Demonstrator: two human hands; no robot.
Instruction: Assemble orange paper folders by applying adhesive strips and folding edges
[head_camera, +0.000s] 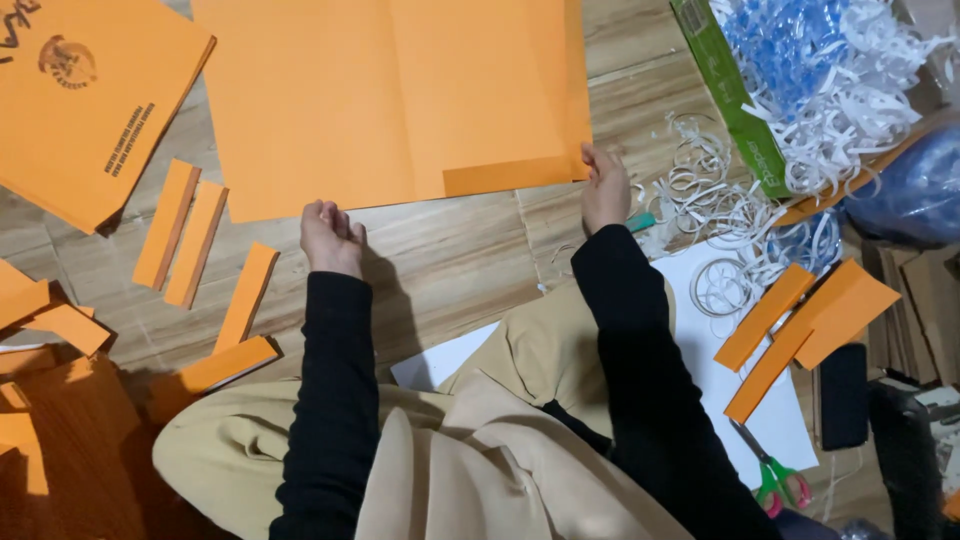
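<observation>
A large orange paper sheet (400, 90) lies on the wooden floor in front of me, with its near right edge folded up into a narrow strip (510, 175). My right hand (604, 185) pinches the right end of that fold at the sheet's corner. My left hand (331, 238) rests curled on the floor just below the sheet's near edge, with nothing visible in it. Both arms wear black sleeves, and my knees in beige cloth fill the bottom of the view.
Several cut orange strips (195, 240) lie to the left. A printed orange folder (80, 90) is at top left. More orange strips (800, 320), white paper (700, 330), scissors (775, 480), white paper shreds (720, 210) and a green box (735, 95) sit to the right.
</observation>
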